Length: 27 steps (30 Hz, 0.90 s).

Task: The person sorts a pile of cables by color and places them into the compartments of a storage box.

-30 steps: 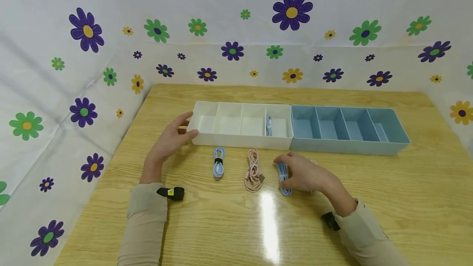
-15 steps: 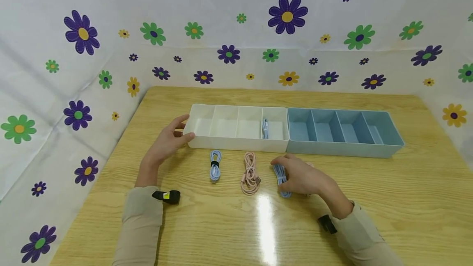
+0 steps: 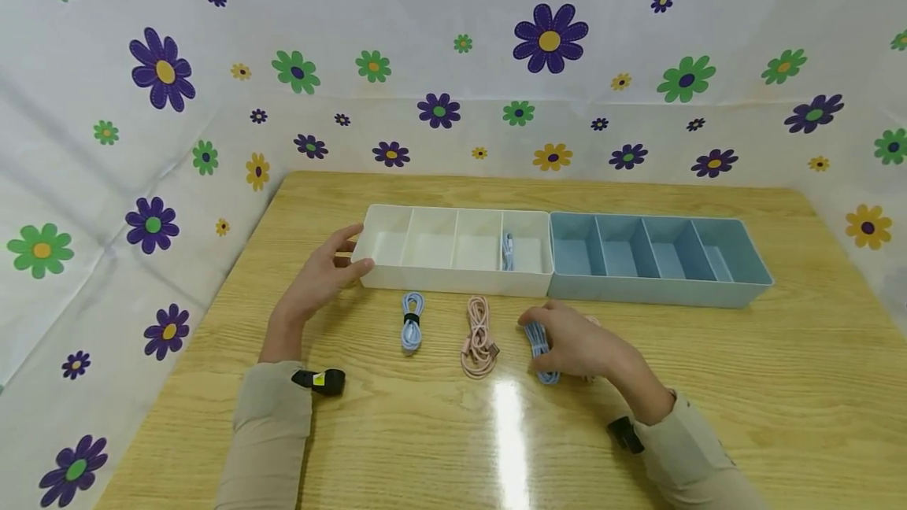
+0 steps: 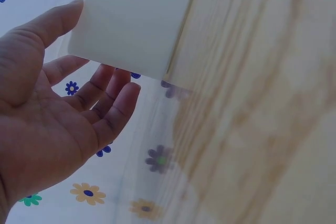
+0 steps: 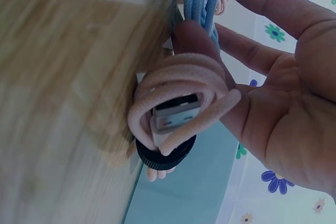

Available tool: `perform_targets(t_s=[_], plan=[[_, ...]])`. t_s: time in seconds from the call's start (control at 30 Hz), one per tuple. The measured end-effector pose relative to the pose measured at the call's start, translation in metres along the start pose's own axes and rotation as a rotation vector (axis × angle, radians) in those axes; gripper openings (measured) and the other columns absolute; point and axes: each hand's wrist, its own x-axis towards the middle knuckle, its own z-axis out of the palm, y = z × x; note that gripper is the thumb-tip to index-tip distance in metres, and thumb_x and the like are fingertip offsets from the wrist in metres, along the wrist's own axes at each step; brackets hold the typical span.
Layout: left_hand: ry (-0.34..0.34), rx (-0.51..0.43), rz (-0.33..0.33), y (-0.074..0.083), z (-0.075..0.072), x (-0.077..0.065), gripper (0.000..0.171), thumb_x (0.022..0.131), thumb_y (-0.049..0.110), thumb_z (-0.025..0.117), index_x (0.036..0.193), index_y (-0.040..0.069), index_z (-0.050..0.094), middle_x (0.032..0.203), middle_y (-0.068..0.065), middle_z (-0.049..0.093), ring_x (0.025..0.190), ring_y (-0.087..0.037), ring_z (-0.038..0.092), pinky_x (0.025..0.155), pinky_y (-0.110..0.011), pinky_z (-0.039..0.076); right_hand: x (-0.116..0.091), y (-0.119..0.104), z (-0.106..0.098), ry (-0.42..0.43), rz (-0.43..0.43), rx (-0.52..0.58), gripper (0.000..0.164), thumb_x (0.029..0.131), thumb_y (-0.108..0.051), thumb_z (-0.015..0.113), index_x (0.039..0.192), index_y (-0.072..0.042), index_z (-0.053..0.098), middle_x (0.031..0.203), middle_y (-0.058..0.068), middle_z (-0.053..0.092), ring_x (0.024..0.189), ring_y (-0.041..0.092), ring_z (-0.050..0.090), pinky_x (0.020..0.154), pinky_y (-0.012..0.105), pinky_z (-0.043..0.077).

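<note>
My right hand (image 3: 577, 341) pinches a coiled blue cable (image 3: 536, 335) between thumb and fingers on the wooden table. In the right wrist view, a coiled pink cable (image 5: 181, 85) with a metal USB plug and a black tie lies close beside the thumb, mostly hidden behind the hand in the head view. At the left end of the white divided tray (image 3: 453, 280), my left hand (image 3: 315, 278) rests with its thumb at the front corner and its other fingers loosely bent along the end wall.
A blue divided tray (image 3: 659, 291) adjoins the white one on the right. One bundled light-blue cable (image 3: 508, 252) stands in the white tray's rightmost compartment. Before that tray lie a light-blue cable with a black tie (image 3: 411, 323) and a coiled pink cable (image 3: 479, 341).
The head view has shifted slightly, so everything appears a little lower and further left. Both hands keep nearly the same places at the tray and the blue cable.
</note>
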Motion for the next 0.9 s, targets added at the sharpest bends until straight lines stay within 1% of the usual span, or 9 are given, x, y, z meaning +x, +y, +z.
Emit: perform_targets(t_s=[0.13,0.27,0.4,0.53,0.67,0.73,0.9], plan=[[0.0,-0.003,-0.001,-0.0006,0.0004,0.0,0.072,0.097,0.036,0.065,0.157,0.02,0.028,0.141,-0.02,0.044,0.116,-0.037,0.052,0.088,-0.043,0.049,-0.0008,-0.0013,0.0016,0.009,0.002,-0.012,0.056,0.08,-0.017,0.083,0.129,-0.005,0.06,0.125,0.02,0.053,0.095,0.022,0.055,0.074,0.037,0.048],[-0.001,0.001,0.004,0.0,0.0005,-0.0008,0.072,0.097,0.036,0.065,0.157,0.019,0.028,0.142,-0.021,0.043,0.116,-0.037,0.052,0.088,-0.044,0.049,-0.0009,-0.0029,0.0041,0.018,0.024,-0.014,0.058,0.079,-0.019,0.084,0.13,-0.006,0.059,0.122,0.018,0.053,0.09,0.02,0.054,0.072,0.036,0.046],[-0.002,0.004,0.007,0.0003,0.0,-0.0014,0.072,0.098,0.036,0.064,0.157,0.019,0.028,0.143,-0.021,0.042,0.116,-0.038,0.051,0.087,-0.042,0.049,-0.0001,-0.0051,0.0068,0.022,0.031,-0.019,0.059,0.079,-0.017,0.083,0.132,-0.005,0.058,0.121,0.018,0.052,0.086,0.02,0.053,0.069,0.034,0.046],[0.001,0.003,0.002,-0.0006,-0.0007,-0.0004,0.071,0.097,0.037,0.064,0.157,0.02,0.029,0.142,-0.02,0.043,0.116,-0.037,0.051,0.087,-0.042,0.049,0.0016,-0.0066,0.0082,0.028,0.036,-0.052,0.058,0.079,-0.011,0.08,0.132,-0.005,0.058,0.121,0.02,0.051,0.086,0.022,0.054,0.068,0.035,0.048],[0.002,0.002,0.005,-0.0003,-0.0005,-0.0004,0.071,0.097,0.036,0.064,0.156,0.019,0.029,0.143,-0.02,0.043,0.115,-0.037,0.052,0.088,-0.043,0.049,0.0027,-0.0066,0.0088,0.032,0.041,-0.07,0.058,0.079,-0.007,0.078,0.133,-0.004,0.057,0.125,0.021,0.051,0.09,0.023,0.054,0.072,0.037,0.049],[0.0,0.0,0.002,0.0008,-0.0005,-0.0011,0.071,0.098,0.034,0.064,0.157,0.02,0.029,0.143,-0.02,0.043,0.115,-0.037,0.051,0.089,-0.044,0.048,0.003,-0.0058,0.0086,0.039,0.027,-0.066,0.058,0.08,-0.007,0.077,0.134,-0.004,0.056,0.126,0.021,0.051,0.092,0.023,0.053,0.073,0.037,0.048],[-0.009,-0.006,-0.01,0.004,-0.0009,-0.0027,0.072,0.098,0.033,0.064,0.158,0.02,0.026,0.144,-0.022,0.041,0.117,-0.039,0.05,0.091,-0.049,0.047,0.0037,-0.0045,0.0058,0.07,-0.001,0.017,0.061,0.081,-0.005,0.076,0.137,-0.002,0.053,0.124,0.021,0.051,0.089,0.023,0.052,0.069,0.034,0.048]])
